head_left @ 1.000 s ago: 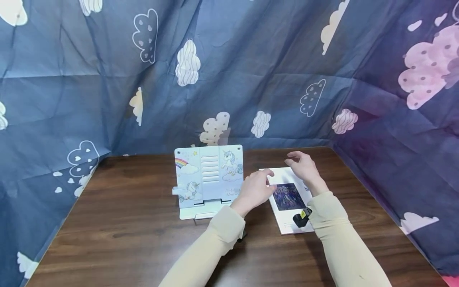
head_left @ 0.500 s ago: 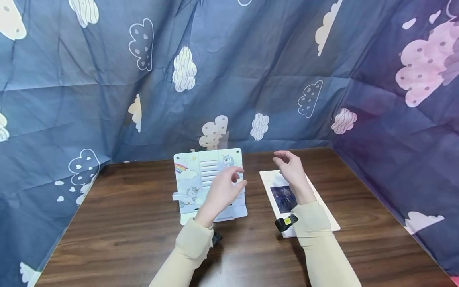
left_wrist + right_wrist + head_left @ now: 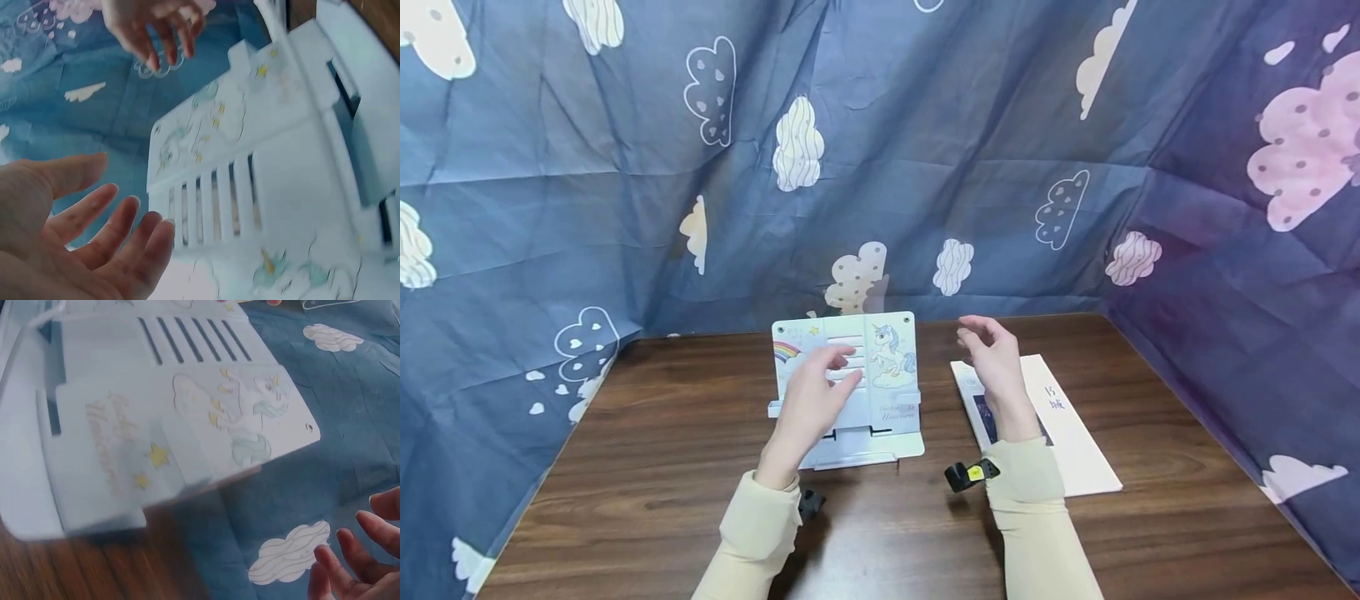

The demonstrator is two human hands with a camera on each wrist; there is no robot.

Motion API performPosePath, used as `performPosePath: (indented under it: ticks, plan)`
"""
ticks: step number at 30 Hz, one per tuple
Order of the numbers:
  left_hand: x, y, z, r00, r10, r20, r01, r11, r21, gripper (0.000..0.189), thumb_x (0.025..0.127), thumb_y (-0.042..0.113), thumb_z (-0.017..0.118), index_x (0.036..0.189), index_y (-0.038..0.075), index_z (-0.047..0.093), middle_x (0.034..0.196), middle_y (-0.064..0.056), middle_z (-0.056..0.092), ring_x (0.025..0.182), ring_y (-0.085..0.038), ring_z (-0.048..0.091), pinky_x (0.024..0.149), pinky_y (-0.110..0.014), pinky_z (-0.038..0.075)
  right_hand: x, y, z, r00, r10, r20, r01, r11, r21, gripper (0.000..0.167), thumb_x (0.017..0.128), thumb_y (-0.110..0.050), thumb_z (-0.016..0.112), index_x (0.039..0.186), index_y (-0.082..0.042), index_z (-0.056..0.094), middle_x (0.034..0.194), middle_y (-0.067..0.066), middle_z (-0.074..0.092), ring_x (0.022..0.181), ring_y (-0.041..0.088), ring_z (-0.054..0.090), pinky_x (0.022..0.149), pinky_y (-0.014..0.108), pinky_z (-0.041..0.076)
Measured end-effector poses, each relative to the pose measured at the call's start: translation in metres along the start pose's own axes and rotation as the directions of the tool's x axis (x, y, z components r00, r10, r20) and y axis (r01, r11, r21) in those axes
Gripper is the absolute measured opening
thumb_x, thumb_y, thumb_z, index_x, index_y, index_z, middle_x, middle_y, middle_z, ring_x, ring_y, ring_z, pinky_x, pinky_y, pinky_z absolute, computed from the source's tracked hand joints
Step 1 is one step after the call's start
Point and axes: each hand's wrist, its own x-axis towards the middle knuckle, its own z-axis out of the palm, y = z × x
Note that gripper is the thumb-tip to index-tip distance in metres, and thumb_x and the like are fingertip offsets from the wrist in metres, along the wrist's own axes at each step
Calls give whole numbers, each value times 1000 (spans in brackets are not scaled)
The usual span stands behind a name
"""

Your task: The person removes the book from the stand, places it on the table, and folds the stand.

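Your step in hand reads as a reach around the reading stand (image 3: 891,358): both hands are out in front of you, and neither holds anything. The stand is on the worktop (image 3: 647,467), a little left of centre, its unicorn-printed panel raised and leaning back above the lower ledge (image 3: 912,447).

Your left hand (image 3: 808,396) is in front of the panel in the head view, thumb and fingers apart and softly bent. The left wrist view shows its fingertips overlapping the panel's edge by the slots, but I can't tell whether they touch. Your right hand (image 3: 997,362) is raised to the right of the stand, over the far left part of the white book (image 3: 1078,442) as you look down; its thumb and fingers are apart too, with nothing between them. The book lies flat on the worktop to the right of the stand, well apart from the left hand.

If you mean to handle the stand next, I'd judge that the move calls for one hand at each side of the panel — clear of the projecting left tab (image 3: 774,409) — and an even, gentle grip. If it's the book you want, lower your right hand to its edge first, rather than pressing on the cover.
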Motion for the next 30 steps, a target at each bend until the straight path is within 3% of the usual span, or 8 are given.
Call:
performPosePath:
  ticks: [8,13,17,23,30]
  plan:
    - [9,-19,-23,985,-23,-168,22,1000,-6,30,90,16,71,119,8,67,109,-12,65,100,-25,61,79,-39,52,1,-5,14,1000,-23,-13,23,999,37,25,97,-10,57,120,-2,62,110,13,61,101,29,60,75,28,49]
    - [12,-35,-29,958,16,-285,-24,999,-25,33,90,11,70,121,4,63,107,-15,60,93,-30,62,77,-39,51,2,-7,24,997,-55,-51,57,998,38,25,97,-8,57,120,-1,63,108,13,62,100,32,60,74,28,49]
    - [10,-45,-32,935,30,-353,-41,999,-24,38,89,9,70,125,2,59,112,-16,56,93,-28,62,76,-39,52,3,-5,34,992,-85,-91,92,993,75,22,95,-6,58,116,-1,65,108,15,63,95,26,61,78,31,49]
    - [14,-60,-35,928,-3,-373,-3,1000,-16,43,89,8,69,130,0,57,116,-18,53,98,-26,59,77,-39,53,4,-10,45,978,-167,-128,173,984,37,20,93,-4,60,112,-3,66,109,12,64,98,21,57,83,32,45]
    - [21,-70,-35,953,-77,-292,67,997,-42,54,92,8,67,141,1,47,123,-18,54,99,-26,62,82,-38,53,5,-12,54,963,-219,-158,217,976,-33,17,93,-4,61,108,-4,69,106,13,66,97,21,57,89,36,43]
